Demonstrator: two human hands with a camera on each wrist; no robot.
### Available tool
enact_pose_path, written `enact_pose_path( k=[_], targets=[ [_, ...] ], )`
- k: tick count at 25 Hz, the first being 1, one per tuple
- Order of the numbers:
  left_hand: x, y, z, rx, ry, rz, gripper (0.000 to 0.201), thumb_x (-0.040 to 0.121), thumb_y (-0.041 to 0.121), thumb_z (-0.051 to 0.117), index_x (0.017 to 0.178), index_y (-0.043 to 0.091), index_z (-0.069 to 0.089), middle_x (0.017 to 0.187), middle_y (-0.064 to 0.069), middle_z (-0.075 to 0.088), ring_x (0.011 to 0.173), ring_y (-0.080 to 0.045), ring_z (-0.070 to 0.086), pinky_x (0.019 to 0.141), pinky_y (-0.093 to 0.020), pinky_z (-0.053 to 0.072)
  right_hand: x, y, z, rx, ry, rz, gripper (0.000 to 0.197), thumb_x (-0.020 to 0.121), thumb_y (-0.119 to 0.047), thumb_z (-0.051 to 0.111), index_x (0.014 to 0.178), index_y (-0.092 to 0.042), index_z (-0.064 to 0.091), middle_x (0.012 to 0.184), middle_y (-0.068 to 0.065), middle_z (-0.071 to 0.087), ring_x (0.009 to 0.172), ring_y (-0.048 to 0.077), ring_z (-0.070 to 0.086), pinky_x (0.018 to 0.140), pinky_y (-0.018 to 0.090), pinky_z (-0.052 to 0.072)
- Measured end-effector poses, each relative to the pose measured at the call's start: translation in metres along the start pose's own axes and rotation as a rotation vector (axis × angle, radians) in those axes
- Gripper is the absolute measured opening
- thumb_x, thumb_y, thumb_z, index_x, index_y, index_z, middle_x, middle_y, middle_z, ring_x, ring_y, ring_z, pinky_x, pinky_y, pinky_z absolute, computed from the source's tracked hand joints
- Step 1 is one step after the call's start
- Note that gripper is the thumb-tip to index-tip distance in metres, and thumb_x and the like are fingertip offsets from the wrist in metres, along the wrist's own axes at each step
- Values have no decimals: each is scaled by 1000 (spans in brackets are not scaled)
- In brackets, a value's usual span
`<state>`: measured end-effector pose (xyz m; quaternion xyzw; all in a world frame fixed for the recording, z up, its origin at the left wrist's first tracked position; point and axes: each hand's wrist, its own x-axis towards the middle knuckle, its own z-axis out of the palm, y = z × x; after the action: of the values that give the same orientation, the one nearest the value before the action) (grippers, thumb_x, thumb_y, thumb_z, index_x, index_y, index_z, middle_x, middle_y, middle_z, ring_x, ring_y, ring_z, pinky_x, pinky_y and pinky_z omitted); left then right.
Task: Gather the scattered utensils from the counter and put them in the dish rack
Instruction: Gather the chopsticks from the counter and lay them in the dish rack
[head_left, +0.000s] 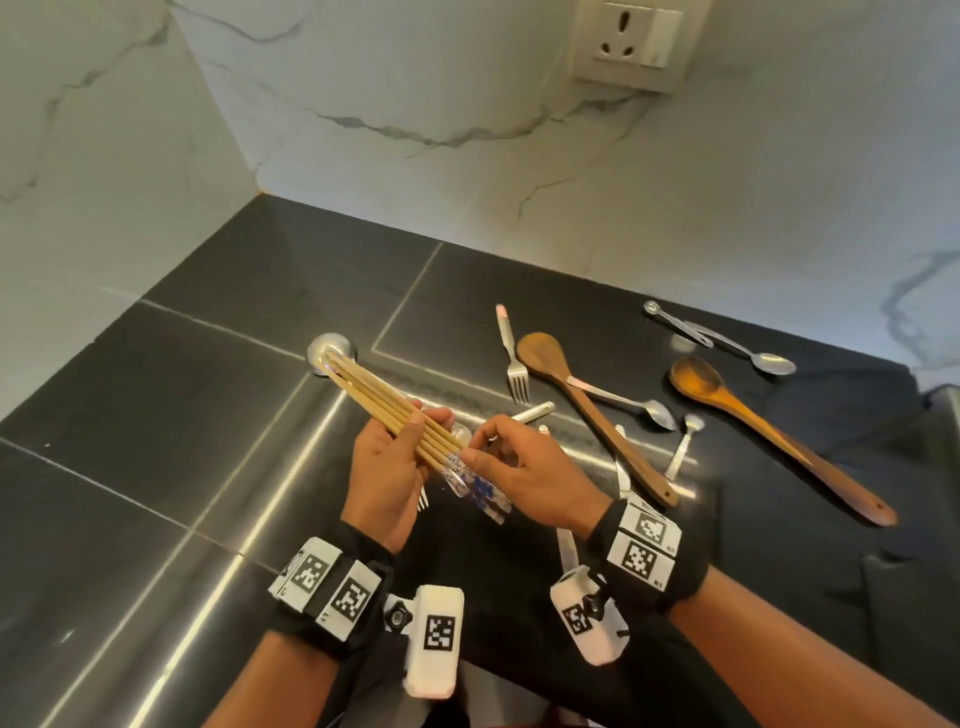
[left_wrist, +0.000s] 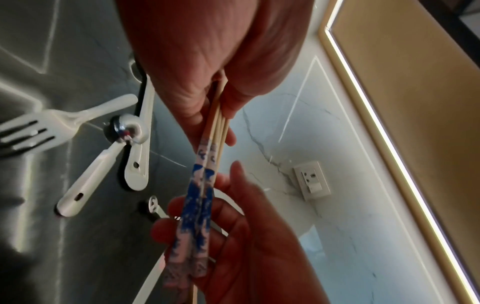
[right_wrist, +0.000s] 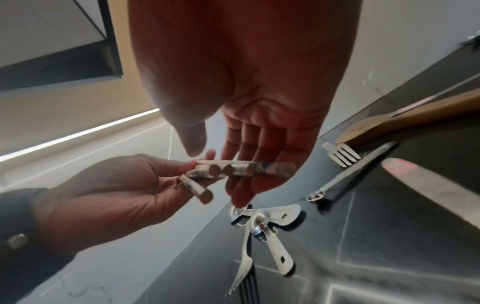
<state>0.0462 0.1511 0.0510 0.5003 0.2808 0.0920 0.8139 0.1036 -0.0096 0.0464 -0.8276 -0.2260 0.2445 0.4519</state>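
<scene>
My left hand (head_left: 384, 473) grips a bundle of several wooden chopsticks (head_left: 395, 415) around the middle, their tips pointing away to the left. Their blue-and-white patterned ends (left_wrist: 202, 195) rest against the straight fingers of my right hand (head_left: 524, 467), whose thumb hovers above them (right_wrist: 233, 170). Both hands are held above the dark counter (head_left: 208, 415). Loose on it to the right lie a fork (head_left: 511, 358), two wooden spoons (head_left: 587, 410) (head_left: 769, 431) and metal spoons (head_left: 628, 405) (head_left: 748, 353). No dish rack is in view.
White-handled measuring spoons on a ring (left_wrist: 127, 131) and a white fork (left_wrist: 33, 131) lie on the counter under my hands. A knife blade (right_wrist: 428, 185) lies nearby. A round shiny metal piece (head_left: 330, 351) sits beyond the chopstick tips. Marble walls with a socket (head_left: 628, 41) close the back.
</scene>
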Motion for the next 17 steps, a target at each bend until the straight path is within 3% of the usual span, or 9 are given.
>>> enact_pose_path(
  k=[3,6,8,10,12,15,17],
  targets=[
    [-22,-25,27,58,-93,30,17,102,10,44,115,9,56,109,-16,72,110,-32,67,92,-48,53,-26,12,-21,65,-155,78,30,97,-48,53,111,-22,59,102,8,71,94,26,69,86,46,58],
    [-48,-48,54,54,-127,30,19,103,11,41,114,15,57,115,-13,72,112,-24,68,91,-40,56,-53,29,-33,107,-262,66,25,97,-40,58,111,-20,57,97,0,66,90,20,67,82,37,57],
    [-63,-59,69,-8,-132,-10,21,104,11,39,114,14,56,117,-12,71,112,-21,69,90,-36,58,-71,42,-39,280,-277,94,24,96,-27,63,115,-15,54,99,2,67,93,25,70,78,36,57],
    [-76,-69,77,1,-121,-2,20,104,10,37,116,12,52,114,-10,72,107,-16,71,83,-32,59,-85,49,-42,429,-359,137,21,100,-16,57,118,-11,48,97,12,68,83,28,71,69,32,58],
    [-89,-78,80,30,-108,20,19,104,8,35,118,10,48,110,-8,72,104,-16,71,78,-29,59,-97,57,-45,409,-407,121,14,103,-16,51,115,-12,47,87,11,63,70,20,65,62,27,55],
    [-106,-87,83,29,-125,11,19,105,10,35,116,13,50,115,-11,70,117,-26,64,94,-37,53,-115,64,-46,374,-407,112,21,104,-23,45,116,-6,46,75,2,51,60,12,50,59,31,45],
    [-114,-89,87,97,-161,17,19,105,14,36,115,17,51,114,-8,71,118,-25,63,100,-42,48,-130,64,-47,298,-362,92,27,105,-32,42,120,-11,46,77,-3,49,59,7,47,58,30,46]
  ],
)
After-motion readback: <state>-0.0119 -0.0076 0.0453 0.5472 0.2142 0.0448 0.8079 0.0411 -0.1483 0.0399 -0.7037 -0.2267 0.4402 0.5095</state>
